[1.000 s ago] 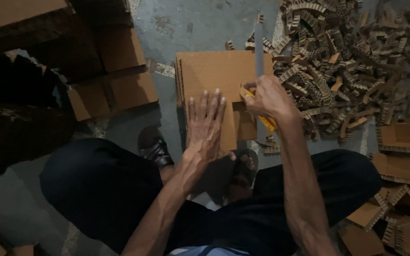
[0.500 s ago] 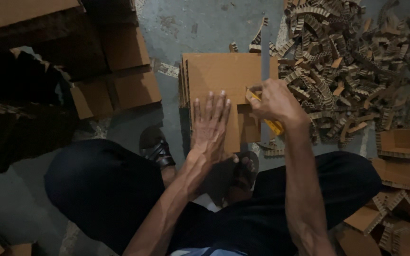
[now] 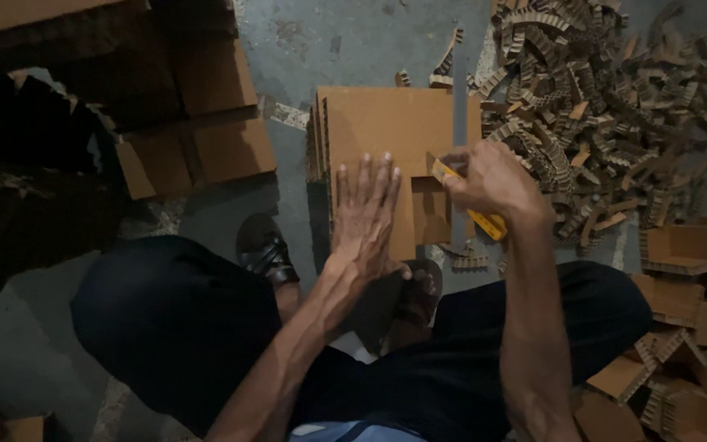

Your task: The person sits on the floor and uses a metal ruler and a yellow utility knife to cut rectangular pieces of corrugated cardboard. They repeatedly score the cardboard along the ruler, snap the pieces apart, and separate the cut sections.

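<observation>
Two hands: left hand [image 3: 366, 214] flattens cardboard stack [image 3: 370, 123], right hand [image 3: 493, 182] seemingly cutting.

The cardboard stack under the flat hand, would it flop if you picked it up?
Probably not. The cardboard stack shows several flat sheets with straight edges, so it likely stays stiff. It looks light, since the left hand presses it flat while the right hand grips a yellow knife.

Stack of brown corrugated cardboard sheets [image 3: 386, 131]: flat on floor. Yellow utility knife [image 3: 470, 200]: tilted, at stack's right edge beside grey metal ruler [image 3: 460, 115].
</observation>
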